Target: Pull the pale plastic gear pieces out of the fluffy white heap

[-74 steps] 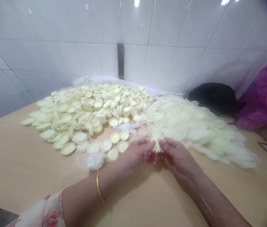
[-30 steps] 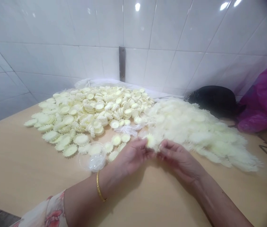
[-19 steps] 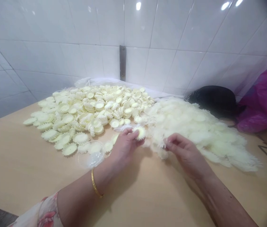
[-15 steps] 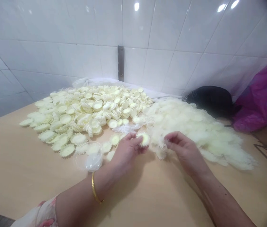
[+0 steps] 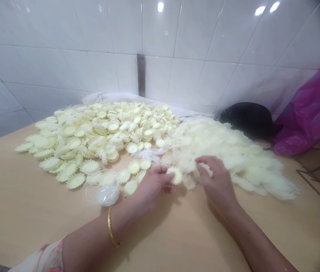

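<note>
My left hand (image 5: 155, 187) pinches a small pale-yellow disc with a scalloped, petal-like edge (image 5: 176, 176) between thumb and fingers. To its right, my right hand (image 5: 218, 181) has thumb and forefinger curved and slightly apart, with nothing visible held between them. Behind those fingers spreads a heap of sheer, whitish petal-edged pieces (image 5: 250, 158). One sheer ruffled piece (image 5: 189, 182) lies between the two hands. Several loose yellow discs (image 5: 130, 187) lie just left of my left hand, in front of a large heap of similar discs (image 5: 71, 143).
A clear round plastic container (image 5: 107, 192) stands by my left wrist on the wooden table (image 5: 35, 211). White crumpled material (image 5: 148, 154) lies between the heaps. At the back right are a black rounded object (image 5: 246, 119) and a magenta plastic bag (image 5: 309, 109), before a tiled wall (image 5: 188, 75).
My right hand's thumb and forefinger have parted from the sheer piece they were touching. The left hand keeps its disc, now turned slightly. The whole view has shifted a little.
</note>
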`<state>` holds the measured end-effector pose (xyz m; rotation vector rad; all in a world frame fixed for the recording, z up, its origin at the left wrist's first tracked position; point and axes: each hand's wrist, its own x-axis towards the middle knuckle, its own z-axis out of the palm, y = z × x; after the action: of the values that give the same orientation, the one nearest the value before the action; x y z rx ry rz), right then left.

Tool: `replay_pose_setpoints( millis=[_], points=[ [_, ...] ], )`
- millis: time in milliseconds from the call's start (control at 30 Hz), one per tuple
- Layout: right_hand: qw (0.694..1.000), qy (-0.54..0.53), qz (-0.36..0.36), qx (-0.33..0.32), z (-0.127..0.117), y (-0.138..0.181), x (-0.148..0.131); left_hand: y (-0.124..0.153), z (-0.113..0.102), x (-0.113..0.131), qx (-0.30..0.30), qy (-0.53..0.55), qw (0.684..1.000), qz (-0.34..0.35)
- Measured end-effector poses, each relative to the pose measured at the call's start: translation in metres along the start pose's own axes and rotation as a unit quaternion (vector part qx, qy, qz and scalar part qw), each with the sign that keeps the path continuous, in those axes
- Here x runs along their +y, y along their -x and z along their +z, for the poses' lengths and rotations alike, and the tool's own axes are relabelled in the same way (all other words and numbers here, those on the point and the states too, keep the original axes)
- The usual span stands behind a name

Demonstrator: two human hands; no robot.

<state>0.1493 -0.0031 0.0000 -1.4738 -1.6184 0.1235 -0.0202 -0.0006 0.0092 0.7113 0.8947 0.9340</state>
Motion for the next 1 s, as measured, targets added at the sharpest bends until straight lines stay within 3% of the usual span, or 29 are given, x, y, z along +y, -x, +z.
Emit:
replay_pose_setpoints(
  millis=[233,433,667,767,867,1000],
  points=[
    [0.993,-0.069,0.097,-0.016,-0.004,-0.002,-0.002,0.0,0.001,-0.001,0.021,0.018,1.0,0.004],
    [0.997,-0.059,0.057,0.01,-0.005,-0.004,0.001,0.0,-0.003,-0.003,0.048,-0.064,0.996,0.043],
    [0.985,-0.105,0.111,0.084,-0.012,-0.005,-0.006,0.008,0.004,0.001,0.028,-0.107,0.993,0.051],
    [0.982,-0.152,0.095,0.066,-0.011,-0.001,-0.015,0.009,0.006,0.001,0.014,-0.086,0.995,0.041],
    [0.987,-0.136,0.08,0.031,-0.01,0.002,-0.021,0.007,0.005,-0.002,0.006,-0.079,0.996,0.042],
    [0.986,-0.129,0.097,0.035,-0.012,0.0,-0.017,0.004,0.002,-0.004,0.018,-0.085,0.995,0.049]
  ],
)
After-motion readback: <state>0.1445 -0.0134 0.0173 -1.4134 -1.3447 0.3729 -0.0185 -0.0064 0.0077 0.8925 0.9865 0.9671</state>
